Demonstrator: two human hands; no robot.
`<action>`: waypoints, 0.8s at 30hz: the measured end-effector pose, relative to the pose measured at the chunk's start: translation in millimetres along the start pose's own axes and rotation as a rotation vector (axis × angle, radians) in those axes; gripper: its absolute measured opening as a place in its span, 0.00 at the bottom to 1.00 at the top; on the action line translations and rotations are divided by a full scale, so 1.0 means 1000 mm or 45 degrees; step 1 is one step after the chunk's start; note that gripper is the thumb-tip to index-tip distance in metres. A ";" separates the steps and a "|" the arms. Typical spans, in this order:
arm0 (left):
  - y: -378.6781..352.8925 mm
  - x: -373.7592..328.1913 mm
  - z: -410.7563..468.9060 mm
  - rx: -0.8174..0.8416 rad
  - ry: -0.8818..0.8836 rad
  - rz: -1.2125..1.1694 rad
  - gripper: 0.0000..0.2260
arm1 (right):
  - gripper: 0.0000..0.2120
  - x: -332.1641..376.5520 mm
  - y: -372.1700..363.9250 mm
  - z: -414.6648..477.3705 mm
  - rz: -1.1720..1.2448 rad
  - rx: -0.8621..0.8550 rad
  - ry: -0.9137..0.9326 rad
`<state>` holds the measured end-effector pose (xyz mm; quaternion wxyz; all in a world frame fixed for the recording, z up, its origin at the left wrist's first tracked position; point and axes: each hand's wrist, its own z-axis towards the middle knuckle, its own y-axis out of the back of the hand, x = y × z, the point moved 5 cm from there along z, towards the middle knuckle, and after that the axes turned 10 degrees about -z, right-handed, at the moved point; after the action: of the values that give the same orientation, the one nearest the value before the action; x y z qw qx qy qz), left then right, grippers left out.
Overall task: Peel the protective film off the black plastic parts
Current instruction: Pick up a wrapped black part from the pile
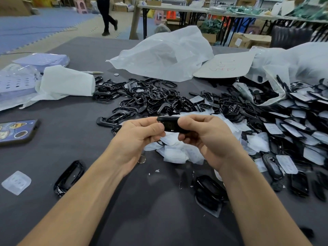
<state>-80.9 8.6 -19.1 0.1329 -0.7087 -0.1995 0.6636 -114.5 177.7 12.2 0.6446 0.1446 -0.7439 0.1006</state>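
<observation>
Open room mostly at near left: bare dark table between the phone at the left edge of view and the left forearm, broken only by one loose black frame and one stray film piece. Far edge of the table visible to the left of the white plastic bag, with floor behind it. Crowded on the right and far side: a heap of open black frames beyond the hands, a heap of film-covered parts spreading to the right, a pile of peeled film directly under and just beyond the hands.

Held above that pile, at the centre of view: one black plastic part, oblong, rounded at the ends, glossy, lying crosswise. Left hand pinching its left end with curled fingers and thumb; right hand curled round its right end. Film on it or not: impossible to tell.

Counted: two hands, one held part, one phone, one loose frame, one stray film piece, one coin by the left wrist, one dark part lying just left of the right forearm. Both heaps and the film pile too many to count.
</observation>
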 end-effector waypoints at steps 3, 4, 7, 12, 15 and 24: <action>-0.001 0.003 -0.004 -0.098 -0.076 0.297 0.08 | 0.08 0.014 0.028 -0.004 -0.338 -0.097 0.117; 0.000 0.002 -0.005 -0.143 -0.141 0.437 0.08 | 0.08 0.019 0.047 -0.005 -0.493 -0.215 0.155; 0.003 -0.002 -0.006 -0.229 -0.325 0.698 0.08 | 0.05 0.041 0.125 -0.012 -1.024 -0.748 0.268; 0.005 -0.004 -0.005 -0.331 -0.337 0.610 0.10 | 0.06 0.043 0.224 -0.013 -1.558 -1.156 0.080; 0.009 -0.005 -0.003 -0.365 -0.258 0.384 0.11 | 0.05 0.018 0.237 -0.012 -1.781 -0.992 -0.185; 0.015 -0.005 -0.002 -0.426 -0.267 0.356 0.07 | 0.14 0.024 0.165 0.017 -1.650 -0.752 0.068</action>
<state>-77.5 -6.6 -20.8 -0.1008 -0.6687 -0.2194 0.7032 -190.0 324.2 39.5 0.6049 0.3746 -0.4885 -0.5051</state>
